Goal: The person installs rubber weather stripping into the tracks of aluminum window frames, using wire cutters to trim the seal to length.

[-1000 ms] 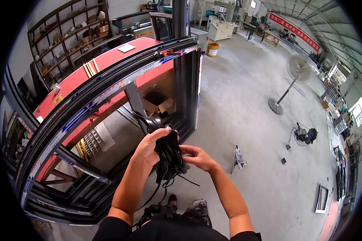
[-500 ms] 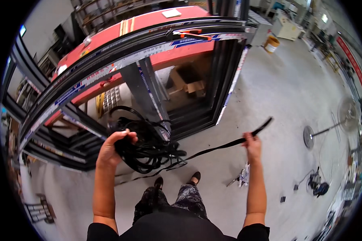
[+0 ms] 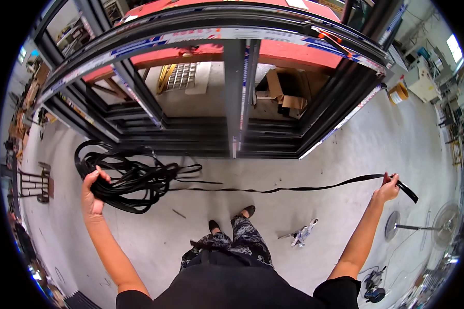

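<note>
A tangled coil of black rubber sealing strip (image 3: 131, 188) hangs from my left hand (image 3: 94, 193), whose fingers are closed around it at the left. From the coil one length of strip runs across in front of me to my right hand (image 3: 387, 190). That hand pinches the strip close to its end, and a short tail sticks out past the fingers to the right. Both arms are spread wide. Beyond the strip stands a large dark grey window frame (image 3: 234, 98), apart from both hands, with printed protective film along its bars.
An orange-handled tool (image 3: 331, 39) lies on the frame's top bar. Behind is a red-topped bench (image 3: 206, 51) with a cardboard box (image 3: 293, 101) beneath. A standing fan (image 3: 447, 225), a yellow-brown bucket (image 3: 397, 94) and crumpled plastic film (image 3: 304, 234) are on the right.
My hands have moved farther apart, the left going left with the coil and the right going right with the strip's end. More strip now stretches between them, and my view has turned left.
</note>
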`<state>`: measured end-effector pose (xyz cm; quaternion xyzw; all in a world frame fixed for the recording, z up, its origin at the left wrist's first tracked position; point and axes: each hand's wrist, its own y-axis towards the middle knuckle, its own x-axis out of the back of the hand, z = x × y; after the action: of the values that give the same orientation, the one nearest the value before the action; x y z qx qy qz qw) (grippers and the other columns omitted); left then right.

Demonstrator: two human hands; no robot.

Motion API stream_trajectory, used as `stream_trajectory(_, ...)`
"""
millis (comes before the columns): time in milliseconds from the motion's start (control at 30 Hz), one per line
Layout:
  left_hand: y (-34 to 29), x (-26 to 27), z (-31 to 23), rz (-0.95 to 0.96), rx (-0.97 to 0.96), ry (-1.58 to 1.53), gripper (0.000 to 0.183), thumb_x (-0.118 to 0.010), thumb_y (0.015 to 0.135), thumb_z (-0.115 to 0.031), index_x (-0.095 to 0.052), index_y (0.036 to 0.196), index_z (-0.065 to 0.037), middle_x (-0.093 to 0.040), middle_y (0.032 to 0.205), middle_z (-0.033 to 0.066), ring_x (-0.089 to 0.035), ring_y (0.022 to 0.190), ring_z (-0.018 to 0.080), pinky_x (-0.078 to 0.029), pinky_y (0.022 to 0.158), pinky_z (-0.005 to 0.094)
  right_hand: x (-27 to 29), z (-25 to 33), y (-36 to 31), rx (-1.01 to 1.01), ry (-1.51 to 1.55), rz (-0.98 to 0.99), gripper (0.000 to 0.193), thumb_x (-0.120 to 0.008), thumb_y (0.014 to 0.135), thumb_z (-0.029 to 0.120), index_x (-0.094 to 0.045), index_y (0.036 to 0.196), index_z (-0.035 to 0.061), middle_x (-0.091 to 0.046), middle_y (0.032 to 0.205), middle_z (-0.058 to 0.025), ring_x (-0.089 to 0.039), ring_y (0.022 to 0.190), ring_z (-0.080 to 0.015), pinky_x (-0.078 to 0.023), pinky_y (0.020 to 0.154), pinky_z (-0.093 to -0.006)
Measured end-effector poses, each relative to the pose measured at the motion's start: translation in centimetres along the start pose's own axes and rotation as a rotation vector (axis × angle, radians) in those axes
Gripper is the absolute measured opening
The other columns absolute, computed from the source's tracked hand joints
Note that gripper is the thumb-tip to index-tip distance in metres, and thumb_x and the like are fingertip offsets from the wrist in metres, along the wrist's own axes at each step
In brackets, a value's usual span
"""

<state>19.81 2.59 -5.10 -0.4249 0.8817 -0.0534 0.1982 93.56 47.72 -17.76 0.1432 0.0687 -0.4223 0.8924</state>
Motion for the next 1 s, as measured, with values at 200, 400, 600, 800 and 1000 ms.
stream_trajectory(200, -4.5, 10.8, -2.6, -0.242, -0.135, 0.147, 0.022, -0.070, 0.084, -0.019, -0.064, 0.097, -0.002, -0.063, 0.083, 0.0047, -0.059, 0.080, 0.0162, -0.047, 0.079, 0.0284, -6.7, 10.2, -2.5, 0.200, 0.019, 0.169, 0.026, -0.063, 0.097, 0.014, -0.061, 0.101, -0.0114, -0.063, 0.087, -0.0113, -0.063, 0.073, -0.0181, -0.065, 0.078, -0.0336)
stream_trajectory(400, -5.8, 20.2, -3.6, -0.283, -0.125, 0.171, 0.021, -0.072, 0.083, -0.020, -0.065, 0.093, -0.003, -0.066, 0.082, 0.0051, -0.062, 0.078, 0.0165, -0.050, 0.077, 0.0296, -9.7, 20.1, -13.8, 0.128, 0.182, 0.471, 0.027, -0.065, 0.097, 0.018, -0.063, 0.106, -0.0079, -0.067, 0.099, -0.0112, -0.064, 0.074, -0.0162, -0.063, 0.081, -0.0329)
stream_trajectory(600, -0.4, 27.9, 6.0, -0.399, 0.054, 0.340, 0.042, -0.081, 0.081, -0.031, -0.066, 0.104, 0.001, -0.070, 0.094, 0.0088, -0.064, 0.083, 0.0184, -0.052, 0.079, 0.0341, -6.2, 20.5, -29.8, 0.064, -0.145, 1.046, 0.024, -0.061, 0.099, 0.024, -0.069, 0.105, 0.0016, -0.068, 0.093, -0.0069, -0.063, 0.069, -0.0120, -0.055, 0.064, -0.0267)
stream_trajectory(800, -5.1, 14.9, 16.1, -0.152, -0.066, 0.518, 0.051, -0.073, 0.090, -0.030, -0.057, 0.127, 0.001, -0.066, 0.112, 0.0116, -0.060, 0.100, 0.0175, -0.048, 0.091, 0.0327, -1.6, 12.6, -47.1, -0.316, -0.230, 1.461, 0.020, -0.064, 0.097, 0.017, -0.068, 0.101, -0.0023, -0.065, 0.085, -0.0032, -0.063, 0.074, -0.0101, -0.057, 0.064, -0.0271)
stream_trajectory(1000, -12.8, -1.2, 11.7, 0.534, 0.228, -0.253, 0.067, -0.047, 0.101, -0.049, -0.044, 0.141, 0.004, -0.054, 0.139, 0.0188, -0.052, 0.129, 0.0265, -0.039, 0.112, 0.0404, 1.6, 10.1, -55.3, -0.459, -0.242, 1.713, 0.018, -0.064, 0.097, 0.015, -0.064, 0.104, -0.0022, -0.066, 0.087, -0.0038, -0.063, 0.074, -0.0113, -0.054, 0.065, -0.0259)
